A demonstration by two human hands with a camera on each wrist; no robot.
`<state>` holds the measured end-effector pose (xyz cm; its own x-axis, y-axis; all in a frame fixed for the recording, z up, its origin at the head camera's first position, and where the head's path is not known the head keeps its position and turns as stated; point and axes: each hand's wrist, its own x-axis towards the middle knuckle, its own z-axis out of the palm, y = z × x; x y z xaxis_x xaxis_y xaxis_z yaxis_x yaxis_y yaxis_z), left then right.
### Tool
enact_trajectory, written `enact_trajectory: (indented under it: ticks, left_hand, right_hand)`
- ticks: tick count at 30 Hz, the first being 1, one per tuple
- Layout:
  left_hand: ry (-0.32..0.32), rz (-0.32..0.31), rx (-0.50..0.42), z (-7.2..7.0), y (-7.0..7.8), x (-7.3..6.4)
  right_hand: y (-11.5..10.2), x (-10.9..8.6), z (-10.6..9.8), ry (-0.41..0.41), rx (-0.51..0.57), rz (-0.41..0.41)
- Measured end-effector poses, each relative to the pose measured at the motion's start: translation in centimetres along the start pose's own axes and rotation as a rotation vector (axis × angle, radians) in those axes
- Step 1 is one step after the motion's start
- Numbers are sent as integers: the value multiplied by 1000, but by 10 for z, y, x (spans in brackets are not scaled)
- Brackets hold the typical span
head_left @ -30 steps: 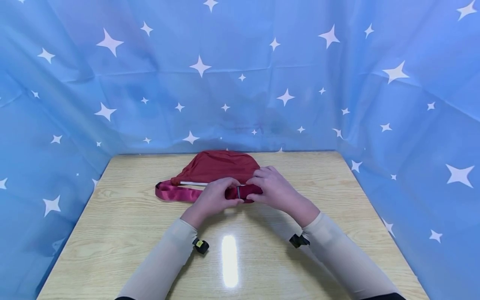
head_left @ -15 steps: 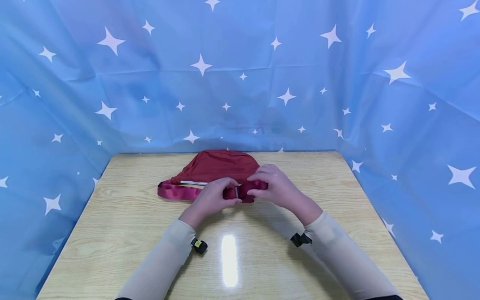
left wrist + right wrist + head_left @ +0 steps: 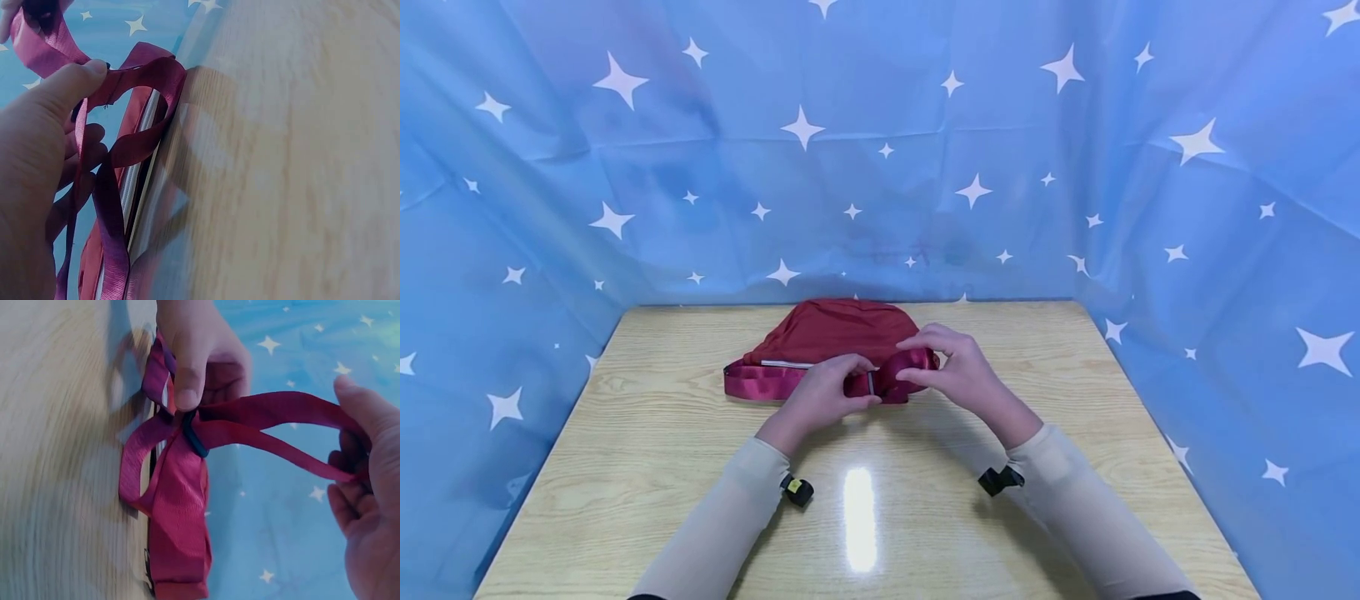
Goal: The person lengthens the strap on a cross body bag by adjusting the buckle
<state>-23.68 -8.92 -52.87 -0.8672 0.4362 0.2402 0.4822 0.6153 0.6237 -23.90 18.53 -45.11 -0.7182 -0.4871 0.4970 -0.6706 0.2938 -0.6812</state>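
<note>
A dark red waist bag (image 3: 846,327) lies at the back of the table, its white-edged zip (image 3: 785,364) facing the near side. In front of it runs its wine-red webbing strap (image 3: 762,384). My left hand (image 3: 829,392) pinches the strap beside a dark slider buckle (image 3: 197,439), thumb on top. To the right of it, my right hand (image 3: 961,367) holds a loop of the strap raised off the table, fingers and thumb around the loop's end. In the right wrist view two layers of webbing (image 3: 269,405) stretch from the buckle to that hand.
The pale wood table (image 3: 670,483) ends at a blue star-printed curtain (image 3: 880,208) behind and on both sides. Light glares off the tabletop in front of the hands. A small black device (image 3: 797,490) is worn at each wrist.
My right hand has drawn a little to the right and widened the strap loop beyond the buckle. The strap's left end has slid rightward toward the bag. My left hand has barely moved.
</note>
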Motion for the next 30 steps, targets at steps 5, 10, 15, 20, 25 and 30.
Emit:
enact_trajectory:
  ticks: [5, 10, 15, 20, 25, 30]
  left_hand:
    - [-7, -13, 23, -1, 0, 0]
    - [-8, -12, 28, -1, 0, 0]
    - [-9, -16, 23, -1, -1, 0]
    - [-22, -21, 8, -1, -1, -2]
    - [-25, -27, 18, -1, 0, -2]
    - [-26, -33, 27, 0, -1, -2]
  right_hand:
    - [2, 0, 8, -46, -25, -18]
    - [2, -1, 14, -81, -30, -33]
    - [-1, -2, 13, -89, -27, -47]
    - [-4, -2, 5, -44, -29, -67]
    - [3, -4, -5, 1, -40, -60]
    - [23, -8, -15, 16, -130, -20]
